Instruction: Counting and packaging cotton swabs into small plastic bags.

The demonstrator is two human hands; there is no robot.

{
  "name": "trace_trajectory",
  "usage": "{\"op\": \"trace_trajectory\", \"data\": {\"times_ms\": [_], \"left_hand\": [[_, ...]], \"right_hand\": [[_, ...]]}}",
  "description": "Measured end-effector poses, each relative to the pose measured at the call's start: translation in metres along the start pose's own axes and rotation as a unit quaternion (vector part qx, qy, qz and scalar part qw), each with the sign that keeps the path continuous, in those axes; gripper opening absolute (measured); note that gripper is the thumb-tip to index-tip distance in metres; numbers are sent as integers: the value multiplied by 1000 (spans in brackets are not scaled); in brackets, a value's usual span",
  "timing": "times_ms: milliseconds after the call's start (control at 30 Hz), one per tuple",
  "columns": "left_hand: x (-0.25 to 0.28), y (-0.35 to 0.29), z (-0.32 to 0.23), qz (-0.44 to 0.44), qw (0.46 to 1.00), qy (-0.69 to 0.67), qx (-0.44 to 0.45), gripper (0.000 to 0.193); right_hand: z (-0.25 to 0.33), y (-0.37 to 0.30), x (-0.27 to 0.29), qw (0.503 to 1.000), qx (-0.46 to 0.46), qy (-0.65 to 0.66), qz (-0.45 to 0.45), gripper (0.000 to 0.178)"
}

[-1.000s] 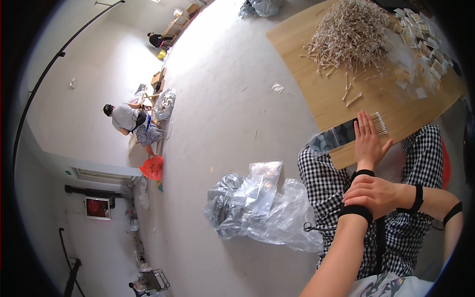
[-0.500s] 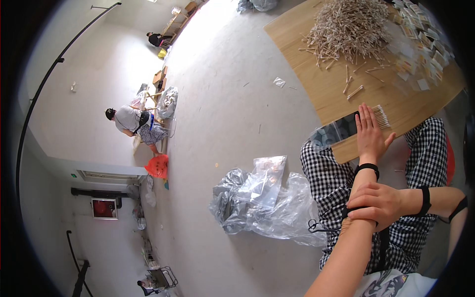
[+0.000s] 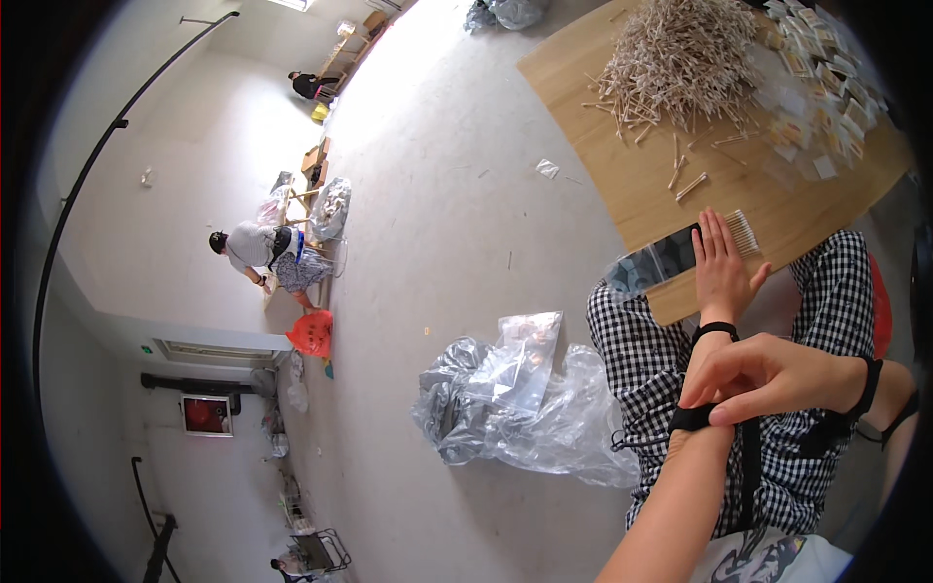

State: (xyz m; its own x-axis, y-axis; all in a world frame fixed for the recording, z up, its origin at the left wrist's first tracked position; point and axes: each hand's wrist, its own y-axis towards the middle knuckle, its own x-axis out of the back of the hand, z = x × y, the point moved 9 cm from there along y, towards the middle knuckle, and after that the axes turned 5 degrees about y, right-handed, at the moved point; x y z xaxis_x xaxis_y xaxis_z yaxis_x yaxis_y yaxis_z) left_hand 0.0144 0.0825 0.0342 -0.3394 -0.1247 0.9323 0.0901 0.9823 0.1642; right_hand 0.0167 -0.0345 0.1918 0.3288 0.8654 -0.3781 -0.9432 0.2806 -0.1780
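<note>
My left hand (image 3: 720, 264) lies palm down on the wooden table (image 3: 632, 185), fingers stretched together and thumb apart. Its fingers rest between a dark, clear-ended plastic packet (image 3: 661, 260) and a neat row of cotton swabs (image 3: 742, 233), partly covering both. My right hand (image 3: 763, 374) reaches across from the right to my left forearm. Its thumb and fingers are closed on the black wristband (image 3: 691, 418) there. Another black band (image 3: 716, 331) sits nearer the left hand.
A big heap of cotton swabs (image 3: 675, 63) covers the table's far part, with filled small packets (image 3: 836, 83) to its right. Clear plastic bags (image 3: 525, 408) lie on the floor at my left. A person (image 3: 258, 243) bends over a bench further off, beside a red bag (image 3: 311, 332).
My right hand has shifted from wrapping the left forearm to a looser thumb-and-finger hold on the wristband, its wrist raised. My left hand stays flat on the table.
</note>
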Motion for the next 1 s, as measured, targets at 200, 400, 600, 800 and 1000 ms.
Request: {"op": "trace_trajectory", "data": {"times_ms": [200, 400, 600, 800, 1000], "left_hand": [[1, -5, 26, -16, 999, 39, 13, 109], [1, -1, 16, -15, 999, 27, 5, 110], [-3, 1, 3, -4, 999, 39, -2, 110], [2, -9, 50, -13, 996, 84, 23, 110], [-9, -2, 1, -19, 997, 76, -21, 107]], "right_hand": [[-27, -46, -25, 969, -19, 243, 30, 26], [-135, -79, -28, 980, -23, 198, -20, 20], [-67, -66, -64, 992, 127, -3, -25, 30], [-2, 7, -46, 959, 48, 262, 98, 25], [26, 29, -88, 964, -49, -14, 263, 36]]}}
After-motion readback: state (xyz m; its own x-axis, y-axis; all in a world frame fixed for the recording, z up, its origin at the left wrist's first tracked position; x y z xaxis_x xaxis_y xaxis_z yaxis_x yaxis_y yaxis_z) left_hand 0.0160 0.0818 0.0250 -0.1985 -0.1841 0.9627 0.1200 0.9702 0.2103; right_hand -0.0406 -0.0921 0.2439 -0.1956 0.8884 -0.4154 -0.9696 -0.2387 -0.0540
